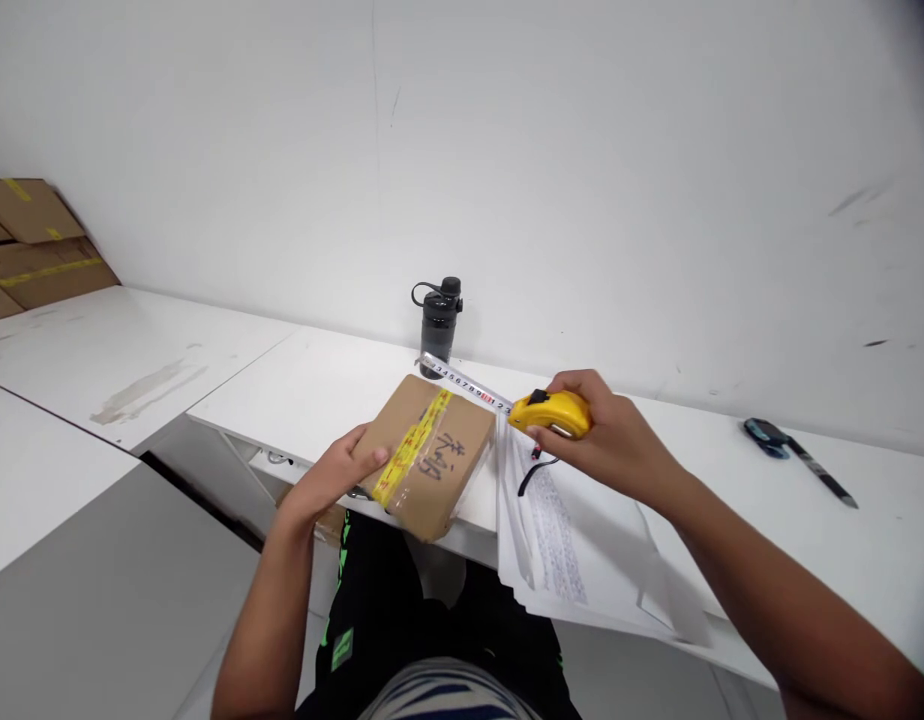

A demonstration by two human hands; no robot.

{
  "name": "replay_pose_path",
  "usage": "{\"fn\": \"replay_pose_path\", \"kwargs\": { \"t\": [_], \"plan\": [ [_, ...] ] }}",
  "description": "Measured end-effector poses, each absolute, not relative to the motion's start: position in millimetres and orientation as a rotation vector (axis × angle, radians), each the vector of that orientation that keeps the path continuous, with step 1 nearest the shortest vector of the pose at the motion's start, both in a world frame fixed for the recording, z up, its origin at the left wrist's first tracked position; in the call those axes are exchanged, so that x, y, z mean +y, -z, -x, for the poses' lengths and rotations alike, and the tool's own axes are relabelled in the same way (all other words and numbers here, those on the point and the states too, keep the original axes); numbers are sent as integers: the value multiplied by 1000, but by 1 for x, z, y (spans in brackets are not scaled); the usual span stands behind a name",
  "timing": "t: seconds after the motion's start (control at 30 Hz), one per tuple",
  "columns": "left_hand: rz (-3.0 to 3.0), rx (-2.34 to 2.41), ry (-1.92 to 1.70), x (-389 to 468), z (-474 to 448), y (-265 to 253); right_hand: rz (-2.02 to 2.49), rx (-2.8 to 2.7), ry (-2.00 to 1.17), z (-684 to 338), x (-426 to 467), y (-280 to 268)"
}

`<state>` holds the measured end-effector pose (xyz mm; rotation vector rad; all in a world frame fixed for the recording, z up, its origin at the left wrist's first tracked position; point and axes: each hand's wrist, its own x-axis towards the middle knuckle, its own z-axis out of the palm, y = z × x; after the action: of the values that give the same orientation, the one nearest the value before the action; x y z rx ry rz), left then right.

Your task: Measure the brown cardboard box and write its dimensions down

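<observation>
A small cardboard box [462,465] with yellow printed tape and black handwriting sits tilted at the desk's front edge. My left hand [340,470] grips its left side, thumb on top and fingers hidden beneath. In my right hand [601,430] is a yellow tape measure [558,414], its case held between thumb and fingers. The silver blade [466,383] is drawn out to the left along the far edge of the box, numbers facing up. Its hooked end reaches just in front of a dark bottle. A black wrist strap dangles below the case.
The black bottle [439,325] stands by the wall behind the box. Printed papers [574,535] lie under my right hand, overhanging the front edge. A blue-black object [766,436] and a pen [822,470] lie at right. Cardboard boxes [42,265] are stacked far left.
</observation>
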<state>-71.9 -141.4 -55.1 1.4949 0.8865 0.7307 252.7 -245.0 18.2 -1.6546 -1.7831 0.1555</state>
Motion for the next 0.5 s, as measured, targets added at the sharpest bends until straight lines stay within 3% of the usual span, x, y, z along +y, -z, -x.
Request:
{"fn": "replay_pose_path", "kwargs": {
  "t": [0.3,0.5],
  "plan": [
    [-1072,953,-918,-199,73,126,1409,-2016,-431,-273,-252,6],
    [-991,1080,-1154,-168,53,123,1453,-2069,-384,-268,-248,3]
  ]
}}
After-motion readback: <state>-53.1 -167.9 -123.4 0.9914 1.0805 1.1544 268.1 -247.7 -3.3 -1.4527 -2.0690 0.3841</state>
